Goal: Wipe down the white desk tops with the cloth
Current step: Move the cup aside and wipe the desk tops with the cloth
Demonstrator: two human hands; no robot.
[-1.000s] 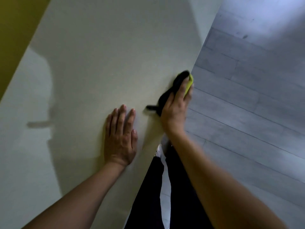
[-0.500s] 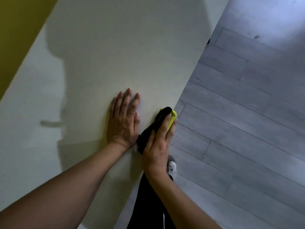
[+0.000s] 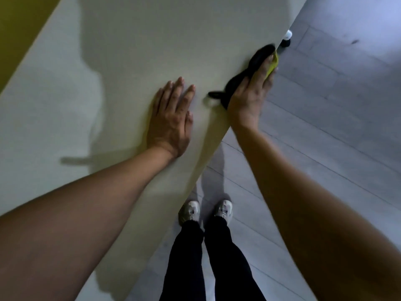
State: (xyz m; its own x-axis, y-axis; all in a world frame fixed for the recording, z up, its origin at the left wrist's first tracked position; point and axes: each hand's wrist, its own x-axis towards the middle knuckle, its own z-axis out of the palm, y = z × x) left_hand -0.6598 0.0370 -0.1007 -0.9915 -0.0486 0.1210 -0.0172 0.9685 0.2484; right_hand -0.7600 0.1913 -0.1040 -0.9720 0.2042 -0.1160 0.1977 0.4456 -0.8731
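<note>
The white desk top [image 3: 130, 61] fills the left and middle of the head view, and its right edge runs diagonally from upper right to lower middle. My left hand [image 3: 171, 118] lies flat on the desk, palm down, fingers straight. My right hand [image 3: 251, 92] holds a black and yellow-green cloth [image 3: 256, 61] against the desk's right edge, fingers wrapped over the edge with the cloth under them. The cloth's dark tail trails onto the desk surface beside my thumb.
Grey plank floor [image 3: 325, 127] lies to the right of the desk. My legs in black trousers and light shoes [image 3: 206, 211] stand close to the desk edge. A small white and black caster or foot [image 3: 286, 39] shows under the far edge. A yellow wall [image 3: 19, 22] is at upper left.
My right hand has slid the cloth away from me along the desk's right edge, after pulling it nearer half a second ago. The left hand stays flat on the desk.
</note>
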